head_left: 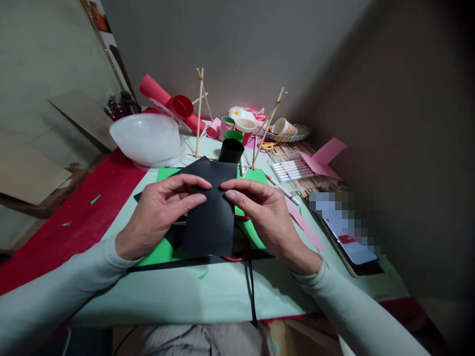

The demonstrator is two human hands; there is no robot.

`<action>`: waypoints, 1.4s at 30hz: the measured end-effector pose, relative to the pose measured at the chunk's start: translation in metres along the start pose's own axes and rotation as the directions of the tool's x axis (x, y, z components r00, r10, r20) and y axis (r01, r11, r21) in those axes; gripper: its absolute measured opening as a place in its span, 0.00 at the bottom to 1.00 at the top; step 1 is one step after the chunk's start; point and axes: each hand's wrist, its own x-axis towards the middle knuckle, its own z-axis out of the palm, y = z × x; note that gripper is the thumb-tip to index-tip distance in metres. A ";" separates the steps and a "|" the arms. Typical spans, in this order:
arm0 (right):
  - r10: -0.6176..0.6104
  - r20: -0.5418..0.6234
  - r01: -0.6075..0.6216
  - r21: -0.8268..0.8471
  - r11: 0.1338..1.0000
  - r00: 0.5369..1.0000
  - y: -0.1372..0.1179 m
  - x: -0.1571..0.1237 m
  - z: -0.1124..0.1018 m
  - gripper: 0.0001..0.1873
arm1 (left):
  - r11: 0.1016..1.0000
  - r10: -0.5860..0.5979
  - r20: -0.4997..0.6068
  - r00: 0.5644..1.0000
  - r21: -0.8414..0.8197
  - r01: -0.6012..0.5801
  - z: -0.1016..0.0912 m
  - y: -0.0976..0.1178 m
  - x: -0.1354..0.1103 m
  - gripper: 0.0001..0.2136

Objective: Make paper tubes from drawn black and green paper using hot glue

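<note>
A rectangular sheet of black paper (212, 227) is held up in front of me, over the middle of the table. My left hand (159, 210) is at its left side, thumb and index finger bent close together on the sheet. At the right side my right hand (261, 207) has its thumb and index finger on the paper in the same way. The other fingers are curled and partly hidden. Beneath lie green sheets (156, 254) and more black paper (202, 165). Part of a red-handled tool (241, 254), perhaps scissors, shows below the sheet.
Behind stand a black paper tube (231, 151), paper cups (245, 126) and two tied stick frames (200, 111) (269, 128). A translucent white bowl (148, 141) is at left. Markers (293, 170), a pink paper strip (306, 227) and a phone (351, 242) lie at right.
</note>
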 end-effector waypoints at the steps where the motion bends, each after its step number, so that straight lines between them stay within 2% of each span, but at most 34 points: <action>1: 0.015 -0.006 -0.015 0.013 1.000 1.000 0.000 -0.001 0.000 0.09 | 1.000 0.026 0.013 1.000 0.007 -0.026 0.001 0.001 -0.001 0.10; 4: 0.072 -0.008 -0.072 0.042 0.997 0.997 -0.003 -0.003 -0.001 0.12 | 0.990 0.114 0.019 0.993 0.077 -0.115 0.003 0.003 -0.004 0.17; 7: 0.100 0.030 -0.100 -0.016 0.995 0.995 -0.007 -0.004 -0.002 0.19 | 0.968 0.156 -0.008 0.988 0.200 -0.151 0.002 0.001 -0.008 0.16; 10: 0.055 0.080 -0.046 -0.114 0.992 0.995 -0.008 -0.005 -0.001 0.25 | 0.909 0.226 -0.034 0.974 0.367 -0.198 0.001 -0.002 -0.011 0.14; 15: -0.004 0.128 0.027 -0.179 0.983 0.992 -0.004 -0.007 0.002 0.22 | 0.793 0.362 -0.040 0.931 0.539 -0.285 0.001 0.000 -0.016 0.09; 18: -0.023 0.121 0.051 -0.235 0.971 0.992 -0.004 -0.009 0.003 0.17 | 0.790 0.380 -0.079 0.922 0.546 -0.279 0.002 0.004 -0.019 0.08; 21: -0.134 0.129 0.171 -0.346 0.923 0.983 -0.004 -0.010 0.003 0.12 | 0.806 0.375 -0.118 0.919 0.531 -0.261 0.003 0.006 -0.021 0.07; 26: -0.324 0.160 0.360 -0.453 0.815 0.933 -0.002 -0.015 0.004 0.12 | 0.828 0.366 -0.189 0.911 0.512 -0.226 0.004 0.009 -0.022 0.07; 30: -0.439 0.195 0.472 -0.521 0.711 0.877 -0.001 -0.018 0.005 0.12 | 0.829 0.378 -0.199 0.904 0.508 -0.235 0.004 0.011 -0.021 0.06; 32: -0.472 0.204 0.503 -0.521 0.689 0.858 -0.001 -0.018 0.005 0.12 | 0.840 0.376 -0.194 0.906 0.483 -0.246 0.004 0.011 -0.020 0.06; 35: -0.459 0.191 0.490 -0.490 0.721 0.867 -0.002 -0.018 0.005 0.11 | 0.845 0.389 -0.197 0.900 0.466 -0.263 0.003 0.012 -0.018 0.08; 38: -0.389 0.163 0.421 -0.405 0.812 0.907 -0.006 -0.018 0.005 0.10 | 0.852 0.412 -0.179 0.893 0.423 -0.309 0.000 0.013 -0.015 0.07; 40: -0.286 0.163 0.325 -0.327 0.887 0.944 -0.010 -0.017 0.004 0.09 | 0.893 0.359 -0.130 0.924 0.337 -0.299 -0.002 0.013 -0.014 0.05; 42: -0.167 0.182 0.210 -0.248 0.946 0.969 -0.012 -0.015 0.003 0.10 | 0.936 0.259 -0.099 0.961 0.272 -0.224 -0.002 0.012 -0.012 0.04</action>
